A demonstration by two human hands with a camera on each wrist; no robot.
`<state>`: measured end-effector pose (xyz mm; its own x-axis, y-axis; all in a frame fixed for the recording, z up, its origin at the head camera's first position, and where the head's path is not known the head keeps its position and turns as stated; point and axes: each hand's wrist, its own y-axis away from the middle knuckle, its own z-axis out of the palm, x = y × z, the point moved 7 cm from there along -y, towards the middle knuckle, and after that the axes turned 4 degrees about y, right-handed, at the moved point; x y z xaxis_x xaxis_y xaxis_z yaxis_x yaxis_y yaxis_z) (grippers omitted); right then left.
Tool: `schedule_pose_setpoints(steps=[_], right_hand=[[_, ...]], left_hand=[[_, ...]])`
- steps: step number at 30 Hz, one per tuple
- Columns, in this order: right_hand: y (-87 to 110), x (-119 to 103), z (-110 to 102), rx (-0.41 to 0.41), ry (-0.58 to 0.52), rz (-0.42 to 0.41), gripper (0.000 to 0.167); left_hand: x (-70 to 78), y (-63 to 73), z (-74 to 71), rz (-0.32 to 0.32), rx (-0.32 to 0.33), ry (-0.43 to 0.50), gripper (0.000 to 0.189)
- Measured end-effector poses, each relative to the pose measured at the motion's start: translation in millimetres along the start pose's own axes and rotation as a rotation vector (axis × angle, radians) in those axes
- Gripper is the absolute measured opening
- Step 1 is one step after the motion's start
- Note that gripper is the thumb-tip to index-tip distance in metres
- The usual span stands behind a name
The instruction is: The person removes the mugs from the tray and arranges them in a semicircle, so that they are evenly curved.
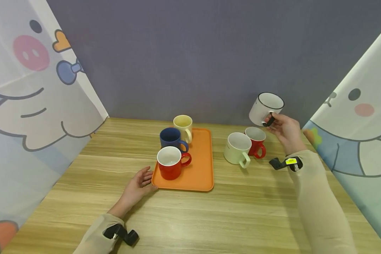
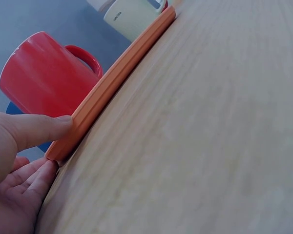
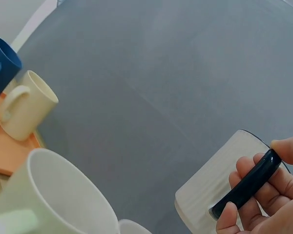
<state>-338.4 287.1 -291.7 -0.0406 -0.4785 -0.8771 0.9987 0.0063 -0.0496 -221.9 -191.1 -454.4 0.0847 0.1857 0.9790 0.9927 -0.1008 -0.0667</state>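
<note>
White mug (image 1: pixel 257 112) is gripped by the right hand (image 1: pixel 286 129) — orange tray (image 1: pixel 197 167) flanked off its right edge by a pale-green mug (image 1: pixel 234 151) and red mug (image 1: pixel 257 145), near-left corner touched by the relaxed left hand (image 1: pixel 138 186).

The orange tray (image 1: pixel 203 158) carries a cream mug (image 1: pixel 181 129), a blue mug (image 1: pixel 168 137) and a red mug (image 1: pixel 169 171). Right of it are a pale-green mug (image 1: pixel 233 153), a second red mug (image 1: pixel 255 146) and a black-rimmed, black-handled white mug (image 1: pixel 257 111).
</note>
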Motion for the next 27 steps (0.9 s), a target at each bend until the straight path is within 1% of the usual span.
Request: schedule_pose_setpoints(steps=[5,12,15,21,27], right_hand=[[2.0,-4,-14,0.019,-0.044,0.026,0.029],[5.8,-7,-32,0.033,-0.04,0.066,0.024],[6.5,-7,-39,0.052,-0.041,0.074,0.023],[7.0,-4,-50,0.057,-0.027,0.074,0.028],[6.5,4,-63,0.055,-0.043,0.086,0.035]], left_hand=[[1.6,1.3,0.9,0.008,-0.008,0.016,0.078],[1.7,1.9,1.5,-0.004,-0.014,0.026,0.078],[1.4,1.9,1.1,-0.004,-0.011,0.027,0.078],[1.1,1.9,0.6,0.003,-0.007,0.02,0.077],[1.3,1.5,0.6,0.009,0.005,0.018,0.077]])
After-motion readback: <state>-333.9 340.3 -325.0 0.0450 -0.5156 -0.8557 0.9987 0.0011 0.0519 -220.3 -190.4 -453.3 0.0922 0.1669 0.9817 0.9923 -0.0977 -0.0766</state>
